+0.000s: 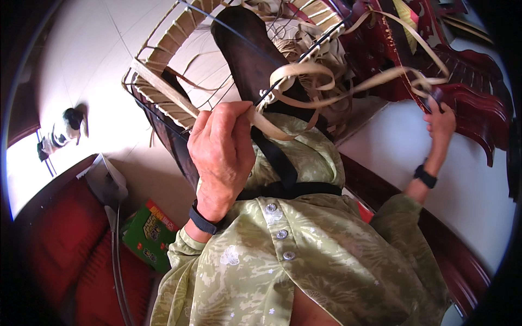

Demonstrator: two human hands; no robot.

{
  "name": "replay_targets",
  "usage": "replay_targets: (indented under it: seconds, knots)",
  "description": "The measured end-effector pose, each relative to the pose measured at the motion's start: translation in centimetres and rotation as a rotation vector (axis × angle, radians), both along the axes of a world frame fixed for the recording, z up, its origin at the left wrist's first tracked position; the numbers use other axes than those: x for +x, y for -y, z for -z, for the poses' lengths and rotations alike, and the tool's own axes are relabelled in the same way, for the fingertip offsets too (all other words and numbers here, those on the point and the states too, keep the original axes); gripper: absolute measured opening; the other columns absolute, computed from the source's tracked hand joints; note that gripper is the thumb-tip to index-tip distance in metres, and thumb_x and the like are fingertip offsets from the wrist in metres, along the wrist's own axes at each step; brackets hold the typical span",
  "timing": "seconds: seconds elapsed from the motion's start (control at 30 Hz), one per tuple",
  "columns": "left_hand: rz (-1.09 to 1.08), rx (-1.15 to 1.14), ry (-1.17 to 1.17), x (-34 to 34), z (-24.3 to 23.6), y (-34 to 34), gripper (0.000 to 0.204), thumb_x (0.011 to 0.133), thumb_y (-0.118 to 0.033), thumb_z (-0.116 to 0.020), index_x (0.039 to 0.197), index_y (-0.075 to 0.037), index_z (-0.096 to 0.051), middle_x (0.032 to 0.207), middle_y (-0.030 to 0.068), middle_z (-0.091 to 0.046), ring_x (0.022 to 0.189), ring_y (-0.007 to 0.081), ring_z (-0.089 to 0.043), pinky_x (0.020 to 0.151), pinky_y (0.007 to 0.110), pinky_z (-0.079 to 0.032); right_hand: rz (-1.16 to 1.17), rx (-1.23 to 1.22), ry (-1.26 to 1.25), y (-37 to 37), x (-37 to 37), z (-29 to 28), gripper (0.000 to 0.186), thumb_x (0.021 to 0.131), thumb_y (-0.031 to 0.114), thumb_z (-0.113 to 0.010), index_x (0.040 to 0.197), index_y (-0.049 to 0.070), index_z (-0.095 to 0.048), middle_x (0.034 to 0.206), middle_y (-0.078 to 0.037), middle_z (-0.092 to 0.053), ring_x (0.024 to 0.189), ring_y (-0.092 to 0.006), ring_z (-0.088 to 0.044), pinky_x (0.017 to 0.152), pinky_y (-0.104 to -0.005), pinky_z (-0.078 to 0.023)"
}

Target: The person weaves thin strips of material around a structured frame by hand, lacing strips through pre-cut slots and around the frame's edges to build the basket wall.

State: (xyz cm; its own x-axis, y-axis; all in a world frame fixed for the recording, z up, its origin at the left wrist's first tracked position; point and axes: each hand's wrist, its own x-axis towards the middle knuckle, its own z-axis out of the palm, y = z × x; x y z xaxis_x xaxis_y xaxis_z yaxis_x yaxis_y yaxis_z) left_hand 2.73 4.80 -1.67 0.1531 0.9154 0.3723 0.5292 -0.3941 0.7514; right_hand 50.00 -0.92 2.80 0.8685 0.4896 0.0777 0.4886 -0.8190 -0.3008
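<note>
A wire frame with tan strips wound along its sides (168,89) rests across my lap. At its near corner my left hand (222,155) is closed, thumb and forefinger pinching a flat tan strip (272,129) against the frame. The strip curls in loose loops over the frame and runs to the right. Out to the far right, my right hand (441,120) is closed round a small dark object (436,96), blurred, its kind unclear. The strip's looped part (421,84) lies beside it; whether those fingers also grip the strip I cannot tell.
Loose tan strips (321,70) are heaped beyond the frame. Carved dark-red wooden furniture (467,103) stands at right. On the left are a red cushioned seat (65,261), a green box (149,236), a grey long-handled dustpan-like thing (106,179) and a black-and-white animal (68,127) on the floor.
</note>
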Motion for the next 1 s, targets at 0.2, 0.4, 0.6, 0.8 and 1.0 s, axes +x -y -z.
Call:
replay_targets:
  seconds: [0.2, 0.4, 0.6, 0.8, 1.0]
  knots:
    - [-0.026, 0.019, -0.02, 0.1, 0.2, 0.1, 0.014, 0.083, 0.005, -0.066, 0.093, -0.004, -0.064, 0.078, 0.0073, -0.064, 0.064, 0.026, -0.058, 0.064, 0.034, -0.047, -0.696, 0.164, -0.936, -3.9, -23.6, 0.5, 0.019, 0.096, 0.015, -0.066, 0.112, 0.008, -0.073, 0.071, 0.001, -0.068, 0.053, -0.0006, -0.054, 0.043, -0.0171, -0.036]
    - [-0.025, 0.001, -0.008, 0.5, 0.2, -0.1, 0.016, 0.082, 0.006, -0.066, 0.094, -0.004, -0.065, 0.079, 0.0072, -0.065, 0.065, 0.0254, -0.059, 0.064, 0.033, -0.047, -1.014, 0.222, -0.88, -5.1, -29.7, 4.9, 0.028, 0.093, 0.017, -0.069, 0.116, 0.001, -0.067, 0.059, -0.003, -0.06, 0.05, -0.007, -0.054, 0.044, -0.0277, -0.04]
    - [-0.044, -0.009, -0.046, 0.5, -0.3, 0.0, 0.016, 0.082, 0.007, -0.065, 0.094, -0.004, -0.065, 0.08, 0.0074, -0.066, 0.066, 0.0252, -0.059, 0.064, 0.033, -0.048, -0.659, 0.808, -1.416, -2.0, -17.7, -1.8, 0.016, 0.098, 0.017, -0.054, 0.085, 0.007, -0.054, 0.059, 0.0, -0.046, 0.051, -0.0095, -0.041, 0.051, -0.0278, -0.037]
    - [-0.018, -0.039, 0.005, 0.1, -0.1, 0.2, 0.016, 0.082, 0.006, -0.067, 0.095, -0.004, -0.065, 0.08, 0.0084, -0.066, 0.067, 0.0265, -0.06, 0.065, 0.033, -0.048, -0.057, 1.309, 0.075, 2.6, 2.3, -8.8, 0.025, 0.098, 0.013, -0.048, 0.091, -0.003, -0.066, 0.076, -0.01, -0.069, 0.062, -0.0157, -0.065, 0.056, -0.024, -0.051]
    - [-0.015, -0.029, 0.005, 0.3, -0.2, -0.1, 0.015, 0.082, 0.005, -0.068, 0.094, -0.004, -0.065, 0.078, 0.0088, -0.064, 0.065, 0.0275, -0.059, 0.063, 0.034, -0.047, -0.153, 0.319, -0.213, -2.2, -9.9, 0.5, 0.03, 0.095, 0.03, -0.065, 0.115, 0.008, -0.071, 0.064, -0.001, -0.063, 0.047, -0.0026, -0.047, 0.043, -0.0177, -0.034]
